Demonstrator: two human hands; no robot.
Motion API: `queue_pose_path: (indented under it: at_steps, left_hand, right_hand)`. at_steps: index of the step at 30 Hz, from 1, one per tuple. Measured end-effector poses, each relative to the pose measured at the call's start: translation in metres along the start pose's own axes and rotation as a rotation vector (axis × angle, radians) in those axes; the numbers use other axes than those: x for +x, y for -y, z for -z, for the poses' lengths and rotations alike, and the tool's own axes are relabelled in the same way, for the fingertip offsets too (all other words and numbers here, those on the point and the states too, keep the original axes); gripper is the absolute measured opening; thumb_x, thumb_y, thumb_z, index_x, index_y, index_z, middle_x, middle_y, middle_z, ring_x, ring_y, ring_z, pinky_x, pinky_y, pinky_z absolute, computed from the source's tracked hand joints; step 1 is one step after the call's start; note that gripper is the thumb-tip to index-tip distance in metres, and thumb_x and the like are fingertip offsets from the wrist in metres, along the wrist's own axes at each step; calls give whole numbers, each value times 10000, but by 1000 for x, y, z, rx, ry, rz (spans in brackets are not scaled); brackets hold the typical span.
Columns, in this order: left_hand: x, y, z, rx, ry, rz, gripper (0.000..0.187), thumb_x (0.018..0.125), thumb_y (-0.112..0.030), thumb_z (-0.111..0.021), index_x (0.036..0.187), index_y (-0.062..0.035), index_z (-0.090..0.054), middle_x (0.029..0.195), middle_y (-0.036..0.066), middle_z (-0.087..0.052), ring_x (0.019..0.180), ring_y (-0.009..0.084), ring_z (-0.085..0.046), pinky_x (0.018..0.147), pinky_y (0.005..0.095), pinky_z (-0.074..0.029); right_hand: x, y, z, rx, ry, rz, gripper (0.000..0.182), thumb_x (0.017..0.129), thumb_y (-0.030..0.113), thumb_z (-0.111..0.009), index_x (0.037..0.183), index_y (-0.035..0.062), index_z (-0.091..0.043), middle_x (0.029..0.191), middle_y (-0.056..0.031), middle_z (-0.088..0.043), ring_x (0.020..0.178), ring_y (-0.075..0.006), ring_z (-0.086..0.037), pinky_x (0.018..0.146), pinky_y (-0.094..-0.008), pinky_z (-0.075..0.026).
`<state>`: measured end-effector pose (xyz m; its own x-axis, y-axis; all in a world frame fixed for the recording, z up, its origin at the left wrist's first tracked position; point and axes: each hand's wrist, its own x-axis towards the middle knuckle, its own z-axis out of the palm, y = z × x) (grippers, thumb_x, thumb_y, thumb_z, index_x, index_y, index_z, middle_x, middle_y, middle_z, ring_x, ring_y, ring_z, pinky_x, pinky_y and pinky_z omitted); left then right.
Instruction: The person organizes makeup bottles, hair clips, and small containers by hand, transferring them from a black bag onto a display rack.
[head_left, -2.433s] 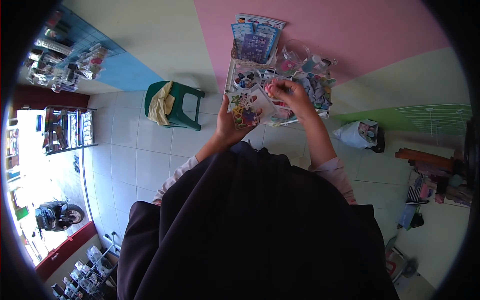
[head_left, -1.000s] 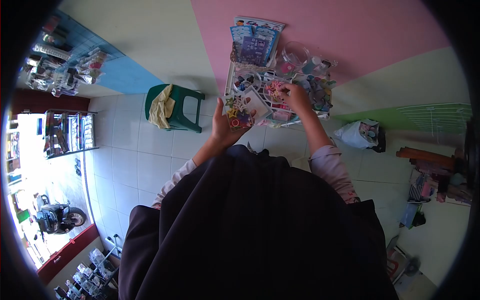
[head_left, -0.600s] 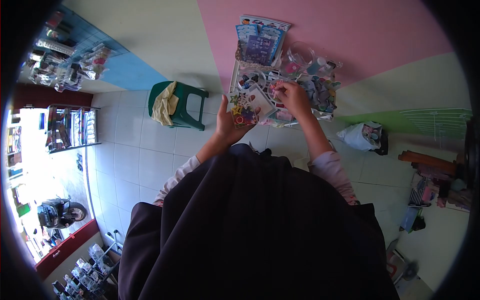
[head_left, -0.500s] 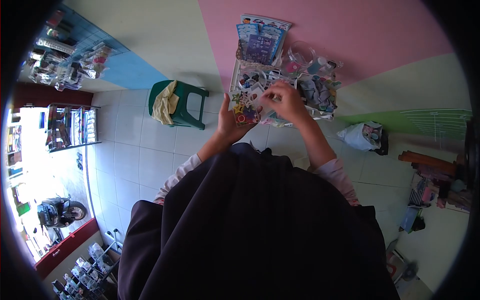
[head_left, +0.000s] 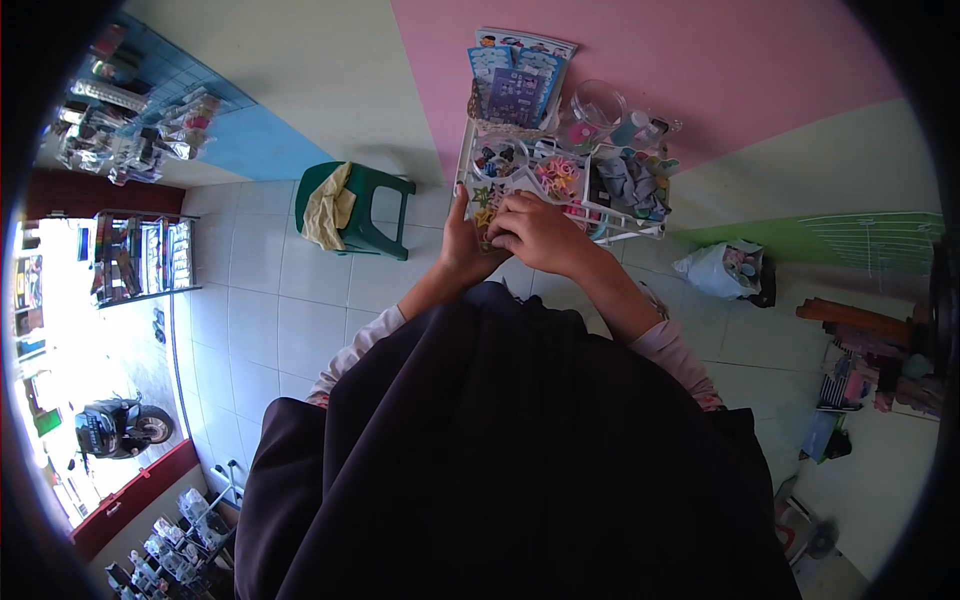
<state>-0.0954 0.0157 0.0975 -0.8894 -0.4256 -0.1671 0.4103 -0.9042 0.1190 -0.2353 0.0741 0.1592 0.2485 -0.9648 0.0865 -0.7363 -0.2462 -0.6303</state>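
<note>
My left hand (head_left: 465, 243) holds a small clear plastic box (head_left: 481, 196) from its left side, thumb up along the edge. Star-shaped pieces in green, yellow and other colours show inside it. Over the box's right part is my right hand (head_left: 548, 236), its fingers curled down onto the contents. Whatever its fingertips grip, if anything, is hidden. Just beyond the hands, a clear round tub (head_left: 560, 176) holds pink, orange and yellow bands. Another clear tub (head_left: 498, 156) with dark small items sits to its left.
A white rack (head_left: 630, 235) against the pink wall carries the tubs, grey cloth (head_left: 630, 182), a clear jar (head_left: 598, 105) and a basket of printed cards (head_left: 515, 95). Left stands a green stool (head_left: 375, 215) with a yellowish cloth. A white plastic bag (head_left: 722, 272) lies right.
My right hand has come down and left, from raised beside the box to over its contents. The tub of coloured bands behind it now shows. My left hand stays nearly in place.
</note>
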Motion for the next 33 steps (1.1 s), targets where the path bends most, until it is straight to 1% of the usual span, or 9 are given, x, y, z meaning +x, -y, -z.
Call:
queue_pose_path:
  at_steps: [12, 15, 17, 18, 21, 24, 27, 30, 33]
  left_hand:
    - [6, 4, -9, 48, -101, -19, 725, 892, -640, -262, 1291, -53, -408, 1242, 152, -494, 1159, 298, -479, 988, 430, -365]
    - [8, 3, -1, -19, -70, -20, 726, 889, -642, -275, 1308, -61, -392, 1265, 141, -481, 1117, 282, -497, 956, 421, -382]
    - [6, -1, 7, -165, 76, 26, 720, 888, -639, -297, 1326, -73, -371, 1286, 129, -467, 1080, 278, -508, 927, 414, -397]
    - [4, -1, 4, -112, 12, -2, 714, 888, -635, -309, 1335, -80, -359, 1292, 122, -461, 1069, 282, -508, 916, 411, -401]
    - [2, 1, -3, 5, -111, -56, 703, 887, -624, -342, 1355, -100, -329, 1309, 105, -446, 1048, 297, -506, 891, 407, -410]
    - [3, 1, -2, 23, -101, -56, 699, 886, -620, -354, 1362, -111, -317, 1318, 104, -438, 1053, 315, -502, 885, 411, -415]
    - [1, 1, -4, 18, -111, -58, 697, 887, -623, -346, 1362, -114, -318, 1322, 104, -436, 1054, 315, -501, 881, 412, -418]
    - [0, 2, -3, 17, -142, -71, 703, 883, -631, -339, 1355, -110, -331, 1317, 106, -444, 1062, 313, -501, 891, 418, -412]
    - [2, 1, 2, -11, -140, -44, 709, 876, -645, -332, 1328, -100, -368, 1290, 115, -471, 1096, 302, -500, 936, 433, -388]
  right_hand:
    - [-1, 0, 14, 140, 98, -51, 219, 722, 196, -732, 867, 64, -636, 876, -63, -556, 918, -229, -538, 800, -348, -434]
    - [-3, -3, 19, 358, 5, -70, 205, 738, 185, -721, 857, 46, -629, 901, -68, -565, 883, -219, -557, 782, -331, -438]
    - [-4, -17, 29, 405, -187, -188, 207, 739, 199, -720, 852, 44, -640, 884, -93, -585, 868, -239, -575, 776, -337, -449]
    - [-4, -27, 36, 427, -284, -248, 209, 740, 206, -720, 850, 43, -646, 875, -106, -595, 861, -250, -584, 772, -340, -454]
    - [-6, -76, 41, 115, -287, -519, 214, 725, 186, -719, 838, 22, -639, 904, -132, -603, 867, -275, -594, 771, -368, -459]
    - [-8, -107, 27, -158, -223, -579, 259, 704, 179, -723, 875, 11, -626, 899, -143, -601, 893, -296, -589, 777, -396, -459]
    - [-8, -113, 12, -397, -341, -506, 236, 698, 130, -700, 888, 27, -605, 907, -137, -593, 892, -311, -579, 780, -418, -455]
    - [2, -93, 18, -208, -484, -472, 220, 709, 73, -663, 907, 40, -575, 929, -132, -583, 893, -316, -573, 780, -416, -455]
    - [10, -41, 25, 214, -268, -322, 195, 719, 19, -622, 899, 41, -550, 953, -136, -577, 892, -319, -571, 782, -406, -458]
